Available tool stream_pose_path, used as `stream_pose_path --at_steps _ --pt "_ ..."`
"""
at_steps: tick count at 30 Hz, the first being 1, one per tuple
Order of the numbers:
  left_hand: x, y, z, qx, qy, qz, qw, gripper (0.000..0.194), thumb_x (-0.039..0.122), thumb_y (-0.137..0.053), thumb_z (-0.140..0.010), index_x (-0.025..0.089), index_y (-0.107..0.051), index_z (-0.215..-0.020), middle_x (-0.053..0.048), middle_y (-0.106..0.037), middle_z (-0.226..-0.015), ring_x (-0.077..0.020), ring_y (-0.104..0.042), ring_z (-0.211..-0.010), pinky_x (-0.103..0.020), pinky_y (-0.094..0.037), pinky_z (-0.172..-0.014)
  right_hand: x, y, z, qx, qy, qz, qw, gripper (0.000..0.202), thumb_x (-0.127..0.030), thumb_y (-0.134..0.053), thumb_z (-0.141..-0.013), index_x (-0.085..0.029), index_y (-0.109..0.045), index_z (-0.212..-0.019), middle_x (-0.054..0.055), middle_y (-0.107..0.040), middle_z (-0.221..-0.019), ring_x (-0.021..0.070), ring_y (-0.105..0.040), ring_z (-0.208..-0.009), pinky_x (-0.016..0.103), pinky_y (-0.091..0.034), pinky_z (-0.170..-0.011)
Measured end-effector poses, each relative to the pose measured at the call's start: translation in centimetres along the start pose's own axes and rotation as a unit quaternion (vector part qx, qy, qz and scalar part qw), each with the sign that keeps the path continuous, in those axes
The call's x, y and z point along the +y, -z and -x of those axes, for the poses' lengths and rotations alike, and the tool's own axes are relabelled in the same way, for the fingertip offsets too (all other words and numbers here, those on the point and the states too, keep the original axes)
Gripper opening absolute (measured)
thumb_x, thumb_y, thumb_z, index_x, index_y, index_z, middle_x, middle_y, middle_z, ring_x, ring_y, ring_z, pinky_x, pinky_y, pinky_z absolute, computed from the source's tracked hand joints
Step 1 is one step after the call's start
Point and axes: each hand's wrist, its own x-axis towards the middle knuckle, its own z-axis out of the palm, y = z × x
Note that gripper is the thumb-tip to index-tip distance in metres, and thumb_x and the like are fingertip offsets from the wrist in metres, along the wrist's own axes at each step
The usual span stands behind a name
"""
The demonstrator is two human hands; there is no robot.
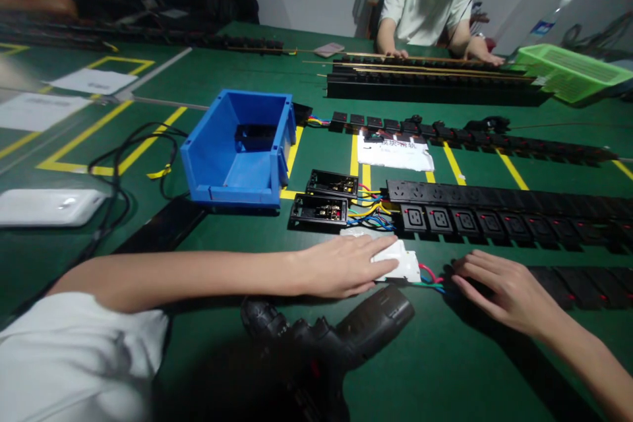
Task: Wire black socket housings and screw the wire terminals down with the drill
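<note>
My left hand (pixel 336 269) lies over a white plastic housing (pixel 408 265), its thumb and fingers along the two sides with the housing showing between them. Red, green and blue wires (pixel 432 277) run from the housing towards my right hand (pixel 502 283). The fingers of that hand are curled over the near end of a black socket strip (pixel 554 283) and hide that end. In front of my left hand lies a black power tool (pixel 321 336) with a thick grip. Beyond the hands, two open black end boxes (pixel 319 210) with metal contacts are wired to black socket strips (pixel 465 219).
A blue bin (pixel 232 194) with a black part inside stands at left centre, near a black cable (pixel 119 171). Farther back are a paper label (pixel 395 153), another socket strip, and a light green basket (pixel 568 72). Across the table a person's hands (pixel 482 51) rest by black rails.
</note>
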Motion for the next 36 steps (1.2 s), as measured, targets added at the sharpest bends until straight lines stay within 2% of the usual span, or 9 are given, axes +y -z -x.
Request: stream_pose_path --at_steps 4,7,9,13,18,22,25,31,36 --pt "-1.7 3.9 2.6 -0.001 0.046 -0.051 0.998 0.036 0.031 -0.027 -0.1 0.017 -0.057 -0.115 -0.012 -0.058 -0.124 -0.024 -0.058 -0.104 -0.037 -0.048 -0.088 -0.2 0.5 -1.2 0.005 0.001 0.008 1.0 0.016 -0.026 -0.05 -0.094 -0.017 -0.061 -0.1 0.008 -0.06 -0.098 0.016 -0.056 -0.088 0.029 -0.046 -0.078" --pt "-4.4 7.5 5.4 0.048 0.166 -0.099 0.98 0.035 0.036 -0.029 -0.1 0.016 -0.058 -0.108 -0.008 -0.059 -0.108 -0.0216 -0.056 -0.099 -0.035 -0.047 -0.085 -0.4 0.6 -2.5 0.023 0.031 0.0 0.999 0.012 -0.024 -0.054 -0.092 -0.017 -0.061 -0.098 0.008 -0.06 -0.102 0.0171 -0.056 -0.095 0.031 -0.047 -0.082" --pt "-6.9 9.7 7.1 0.085 0.276 -0.155 0.945 0.033 0.039 -0.035 -0.099 0.014 -0.057 -0.105 -0.009 -0.057 -0.104 -0.0225 -0.053 -0.1 -0.036 -0.045 -0.086 -0.6 0.5 -3.6 0.032 0.052 -0.007 0.998 0.01 -0.022 -0.055 -0.091 -0.017 -0.06 -0.097 0.007 -0.06 -0.104 0.0165 -0.056 -0.096 0.03 -0.047 -0.082" --pt "-12.3 12.0 9.5 0.071 0.381 -0.18 0.904 0.031 0.035 -0.04 -0.097 0.009 -0.053 -0.107 -0.009 -0.056 -0.103 -0.0181 -0.048 -0.094 -0.037 -0.043 -0.089 -1.0 -0.4 -5.6 0.032 0.079 -0.018 0.996 0.01 -0.02 -0.055 -0.091 -0.017 -0.059 -0.1 0.007 -0.059 -0.107 0.0158 -0.056 -0.096 0.03 -0.047 -0.082" --pt "-17.9 10.5 9.6 -0.022 0.384 -0.179 0.906 0.027 0.024 -0.044 -0.092 0.008 -0.054 -0.113 -0.013 -0.055 -0.111 -0.021 -0.05 -0.1 -0.036 -0.043 -0.091 -0.9 -1.4 -6.6 0.024 0.078 -0.031 0.996 0.01 -0.02 -0.054 -0.092 -0.017 -0.059 -0.1 0.007 -0.058 -0.113 0.0161 -0.055 -0.101 0.031 -0.047 -0.086" --pt "-20.5 8.7 8.5 -0.101 0.422 -0.152 0.888 0.045 0.033 -0.056 -0.084 0.007 -0.047 -0.121 -0.017 -0.051 -0.117 -0.0276 -0.053 -0.103 -0.037 -0.045 -0.085 -0.7 -1.4 -6.3 0.032 0.065 -0.048 0.996 0.01 -0.018 -0.053 -0.092 -0.017 -0.058 -0.1 0.008 -0.057 -0.115 0.0161 -0.055 -0.103 0.03 -0.047 -0.087" --pt "-21.3 8.0 7.8 -0.12 0.429 -0.134 0.885 0.055 0.04 -0.058 -0.082 0.01 -0.043 -0.126 -0.018 -0.046 -0.122 -0.032 -0.051 -0.109 -0.039 -0.046 -0.085 -0.8 -1.2 -6.3 0.03 0.058 -0.054 0.996 0.009 -0.018 -0.052 -0.092 -0.016 -0.058 -0.099 0.008 -0.057 -0.114 0.0162 -0.055 -0.104 0.03 -0.048 -0.086" --pt "-22.1 7.7 7.5 -0.077 0.421 -0.146 0.892 0.056 0.031 -0.059 -0.081 0.008 -0.042 -0.129 -0.021 -0.047 -0.121 -0.0364 -0.05 -0.112 -0.04 -0.045 -0.085 -1.0 -1.1 -6.6 0.033 0.046 -0.065 0.996 0.012 -0.02 -0.05 -0.093 -0.016 -0.061 -0.097 0.009 -0.059 -0.112 0.0168 -0.057 -0.102 0.03 -0.049 -0.085" --pt "-21.6 8.0 7.9 -0.079 0.398 -0.155 0.901 0.037 0.027 -0.058 -0.085 0.006 -0.054 -0.114 -0.013 -0.056 -0.113 -0.0249 -0.051 -0.105 -0.033 -0.043 -0.083 -1.1 -1.1 -6.6 0.039 0.049 -0.065 0.996 0.011 -0.019 -0.051 -0.092 -0.016 -0.061 -0.097 0.009 -0.06 -0.111 0.0168 -0.057 -0.101 0.03 -0.049 -0.085"
